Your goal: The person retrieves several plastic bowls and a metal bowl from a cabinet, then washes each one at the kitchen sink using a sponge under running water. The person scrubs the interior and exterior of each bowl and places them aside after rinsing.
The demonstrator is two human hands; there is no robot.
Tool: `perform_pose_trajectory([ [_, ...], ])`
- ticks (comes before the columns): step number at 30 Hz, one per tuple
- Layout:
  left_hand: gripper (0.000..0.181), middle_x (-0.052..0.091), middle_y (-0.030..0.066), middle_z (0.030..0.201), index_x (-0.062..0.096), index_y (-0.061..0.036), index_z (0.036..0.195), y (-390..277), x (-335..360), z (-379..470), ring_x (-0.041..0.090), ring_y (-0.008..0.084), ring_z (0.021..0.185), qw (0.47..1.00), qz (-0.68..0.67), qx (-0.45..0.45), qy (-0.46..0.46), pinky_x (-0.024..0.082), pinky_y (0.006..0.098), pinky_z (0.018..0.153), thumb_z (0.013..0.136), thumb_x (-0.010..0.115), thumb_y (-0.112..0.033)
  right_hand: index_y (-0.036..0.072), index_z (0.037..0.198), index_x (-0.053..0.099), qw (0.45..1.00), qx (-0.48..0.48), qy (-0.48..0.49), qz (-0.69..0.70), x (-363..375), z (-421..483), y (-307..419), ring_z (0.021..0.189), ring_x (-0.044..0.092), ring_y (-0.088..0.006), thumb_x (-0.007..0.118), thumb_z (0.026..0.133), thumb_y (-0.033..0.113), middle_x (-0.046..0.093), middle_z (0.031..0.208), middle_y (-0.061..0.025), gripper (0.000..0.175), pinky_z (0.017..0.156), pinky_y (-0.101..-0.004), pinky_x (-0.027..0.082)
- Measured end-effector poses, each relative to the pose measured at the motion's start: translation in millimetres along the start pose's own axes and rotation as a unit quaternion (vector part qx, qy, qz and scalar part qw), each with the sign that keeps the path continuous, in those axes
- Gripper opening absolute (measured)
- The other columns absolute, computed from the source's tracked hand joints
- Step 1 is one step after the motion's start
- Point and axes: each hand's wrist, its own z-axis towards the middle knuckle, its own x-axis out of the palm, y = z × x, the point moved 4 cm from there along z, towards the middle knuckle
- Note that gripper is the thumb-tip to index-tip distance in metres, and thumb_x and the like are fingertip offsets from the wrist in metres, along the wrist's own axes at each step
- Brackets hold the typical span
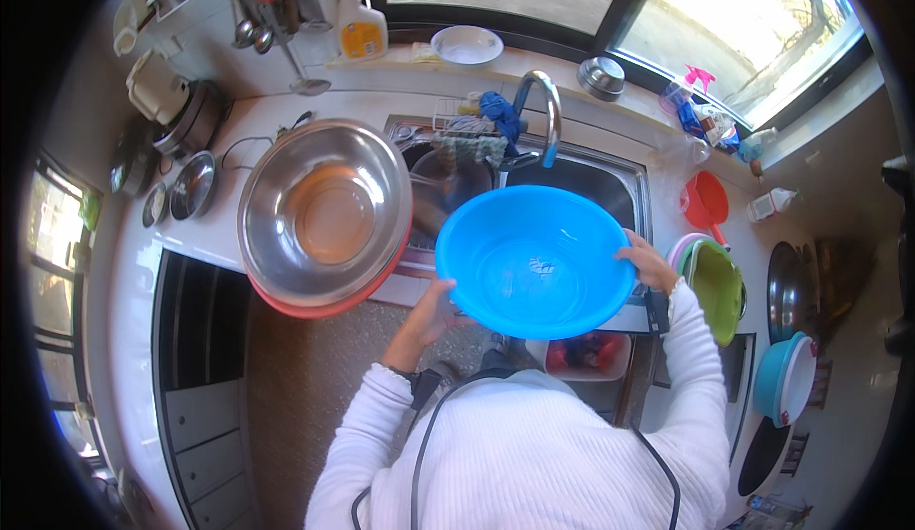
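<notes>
A blue plastic basin (493,272) is held in front of me, over the front edge of the sink. My left hand (433,311) grips its near left rim, thumb on top. On the far side, my right hand (649,262) holds the right rim. The basin's inside faces up and bears a small printed mark. To its left, a large stainless steel basin (268,222) sits in a red basin (300,311) at the counter edge. Behind the blue basin is a double-bowl steel sink (642,194), partly hidden, with a curved chrome faucet (555,112).
A wire rack (447,117) with cloths stands by the sink. At the right are a red dipper (704,197), a green basin (715,290) and a turquoise container (775,380). Steel bowls (193,185) lie at the left. A bin with red contents (590,358) sits below the counter.
</notes>
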Motion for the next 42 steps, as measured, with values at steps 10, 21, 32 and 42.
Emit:
perform_pose_trajectory([
  [10,0.074,0.043,0.0175,0.133,0.024,-0.0064,0.143,34.3,14.9,78.7,0.049,0.0371,0.117,0.981,0.139,-0.041,-0.127,0.051,0.0567,0.088,0.077,0.059,-0.010,-0.005,0.135,0.046,0.849,-0.200,0.025,-0.488,-49.3,156.2,91.3,0.128,0.047,-0.0376,0.049,0.095,0.047,0.047,0.139,-0.0244,0.066,0.109,-0.0398,0.034],
  [21,0.064,0.046,0.0186,0.128,0.034,-0.0077,0.135,45.1,38.3,155.1,0.050,0.0391,0.115,0.963,0.183,-0.020,-0.195,0.050,0.0580,0.089,0.077,0.060,-0.010,-0.001,0.135,0.049,0.867,-0.273,0.178,-0.378,53.6,257.1,81.3,0.132,0.042,-0.0344,0.031,0.103,0.039,0.045,0.142,-0.0219,0.054,0.112,-0.0379,0.028],
  [32,0.060,0.050,0.0139,0.129,0.037,-0.0057,0.137,56.5,14.9,167.9,0.052,0.0333,0.116,0.977,0.128,-0.074,-0.152,0.053,0.0522,0.087,0.083,0.063,-0.014,-0.001,0.142,0.037,0.849,-0.221,0.047,-0.478,139.2,115.5,43.5,0.132,0.041,-0.0399,0.057,0.091,0.019,0.038,0.146,-0.0235,0.058,0.106,-0.0437,0.040],
  [42,0.044,0.057,0.0061,0.114,0.049,-0.0035,0.129,105.6,-68.9,218.9,0.057,0.0216,0.103,0.994,0.070,-0.002,-0.085,0.047,0.0336,0.087,0.089,0.062,-0.014,0.006,0.109,0.058,0.736,-0.329,-0.359,-0.469,228.9,190.2,157.9,0.099,0.059,-0.0301,0.062,0.081,0.009,0.057,0.104,-0.0111,0.028,0.076,-0.0404,0.053],
])
